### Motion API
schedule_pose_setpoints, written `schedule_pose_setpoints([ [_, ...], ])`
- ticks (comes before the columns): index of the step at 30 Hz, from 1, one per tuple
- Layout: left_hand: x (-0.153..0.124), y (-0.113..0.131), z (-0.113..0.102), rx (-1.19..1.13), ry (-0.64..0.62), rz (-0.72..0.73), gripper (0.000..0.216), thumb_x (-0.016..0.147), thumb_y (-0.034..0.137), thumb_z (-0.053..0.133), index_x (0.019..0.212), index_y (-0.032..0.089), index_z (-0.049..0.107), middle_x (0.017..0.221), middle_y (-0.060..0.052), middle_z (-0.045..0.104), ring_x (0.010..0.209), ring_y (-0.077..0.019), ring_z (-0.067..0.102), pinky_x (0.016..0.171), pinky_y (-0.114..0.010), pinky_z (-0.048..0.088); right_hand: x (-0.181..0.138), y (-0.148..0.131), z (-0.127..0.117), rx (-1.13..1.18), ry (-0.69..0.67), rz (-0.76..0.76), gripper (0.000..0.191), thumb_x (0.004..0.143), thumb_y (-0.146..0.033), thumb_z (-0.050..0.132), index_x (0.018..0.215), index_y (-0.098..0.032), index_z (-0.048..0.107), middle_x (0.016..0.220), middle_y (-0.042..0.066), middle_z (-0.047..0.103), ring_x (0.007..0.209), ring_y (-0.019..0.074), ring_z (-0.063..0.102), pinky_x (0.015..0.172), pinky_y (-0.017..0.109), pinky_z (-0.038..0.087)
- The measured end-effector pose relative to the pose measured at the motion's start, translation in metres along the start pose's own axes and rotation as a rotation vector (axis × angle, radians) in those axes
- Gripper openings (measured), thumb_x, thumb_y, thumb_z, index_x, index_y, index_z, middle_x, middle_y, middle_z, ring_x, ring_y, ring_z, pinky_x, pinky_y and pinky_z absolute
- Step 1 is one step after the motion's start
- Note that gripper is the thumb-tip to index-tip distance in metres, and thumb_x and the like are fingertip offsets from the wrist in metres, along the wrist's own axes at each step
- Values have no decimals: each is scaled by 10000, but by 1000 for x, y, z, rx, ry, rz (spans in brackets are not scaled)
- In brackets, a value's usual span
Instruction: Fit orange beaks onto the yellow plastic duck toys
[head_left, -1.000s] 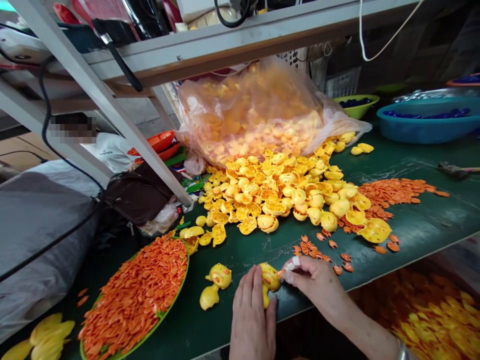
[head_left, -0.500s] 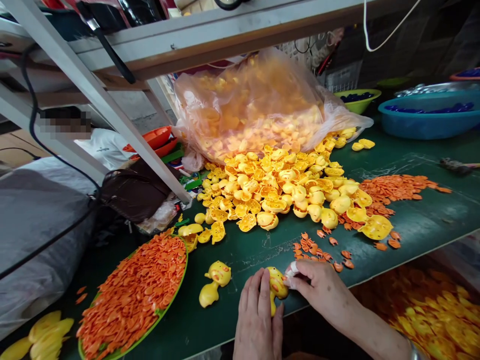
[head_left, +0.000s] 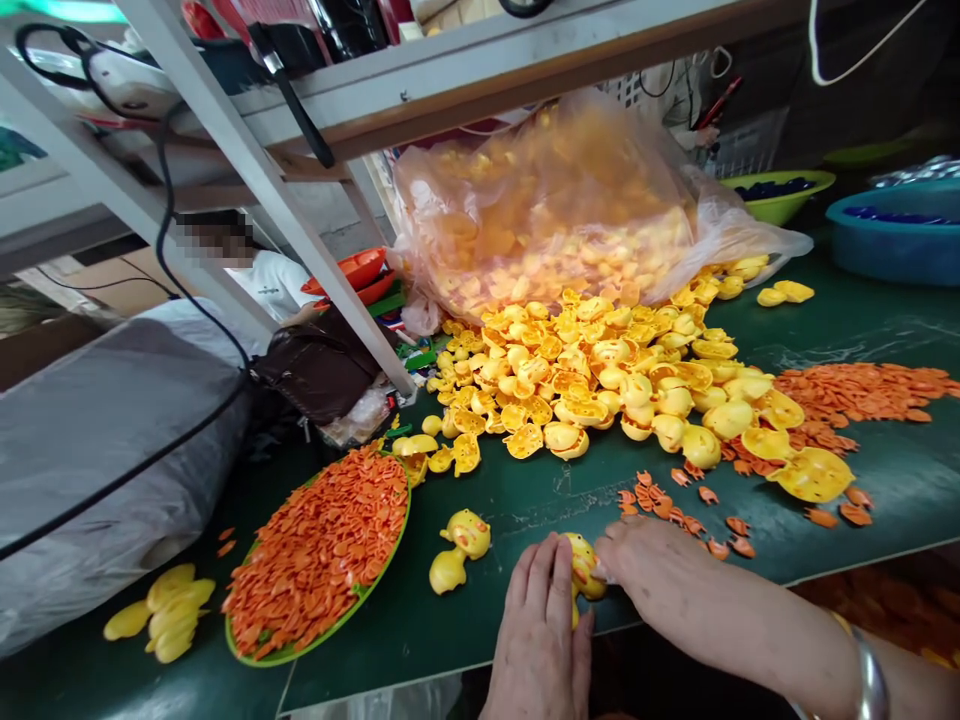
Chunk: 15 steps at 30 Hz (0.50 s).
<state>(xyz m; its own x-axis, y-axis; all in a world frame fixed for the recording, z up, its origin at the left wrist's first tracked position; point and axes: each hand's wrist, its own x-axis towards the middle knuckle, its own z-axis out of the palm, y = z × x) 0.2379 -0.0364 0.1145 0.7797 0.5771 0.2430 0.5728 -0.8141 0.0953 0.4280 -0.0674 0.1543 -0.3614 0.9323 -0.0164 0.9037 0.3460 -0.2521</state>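
The left hand [head_left: 536,630], fingers straight and together, thumb apart, has hold of a yellow duck half [head_left: 583,565] on the tabletop [head_left: 420,645], seemingly to steady it against the right hand [head_left: 667,572], whose bunched fingers meet its right side; anything they pinch is hidden. Loose orange pieces [head_left: 652,495] lie near, probably for easy reach.

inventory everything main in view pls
Flat tabletop: one, dark green, centre
Round plastic tray: one, green, left
Small plastic pieces: many, orange, tray, tabletop
Hollow plastic shells: many, yellow, centre
Plastic duck shells: two, yellow, front
Plastic bag: one, translucent, back centre
Round bowl: one, lime, back right
Oval basin: one, blue, right
Metal shelf: one, white, above
Co-worker: one, white shirt, back left
Left hand: one, bare, on right duck shell
Right hand: one, bare, at same shell
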Motion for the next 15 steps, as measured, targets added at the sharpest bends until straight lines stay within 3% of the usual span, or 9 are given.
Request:
schedule_pose_setpoints([
  [5,2,-1,5,21,-39,-25,586,825,203,494,1365,39,336,1335,-182,497,1224,-300,478,958,-438,486,15,11,-3,155,-134,15,269,802,-7,400,700,-158,597,672,10,605,600,130,511,561,255,301],
  [10,0,0,12,41,43,-37,586,833,191,472,1381,63,307,1310,-164,515,1204,-280,483,948,-431,486,18,19,4,176,-103,-22,270,849,-119,439,605,-171,542,530,-30,502,486,99,382,477,264,183],
  [13,-4,-4,13,70,112,-22,577,858,209,462,1389,67,285,1319,-157,494,1218,-261,453,972,-419,460,15,20,0,212,-69,96,276,849,-247,537,582,-178,549,518,-36,503,490,99,410,473,250,198],
  [15,-7,-11,11,121,165,-60,563,867,207,460,1383,59,289,1324,-158,475,1219,-260,431,985,-421,439,20,19,-6,218,30,193,268,815,-341,619,602,-187,570,573,-32,548,545,113,473,503,243,255],
])
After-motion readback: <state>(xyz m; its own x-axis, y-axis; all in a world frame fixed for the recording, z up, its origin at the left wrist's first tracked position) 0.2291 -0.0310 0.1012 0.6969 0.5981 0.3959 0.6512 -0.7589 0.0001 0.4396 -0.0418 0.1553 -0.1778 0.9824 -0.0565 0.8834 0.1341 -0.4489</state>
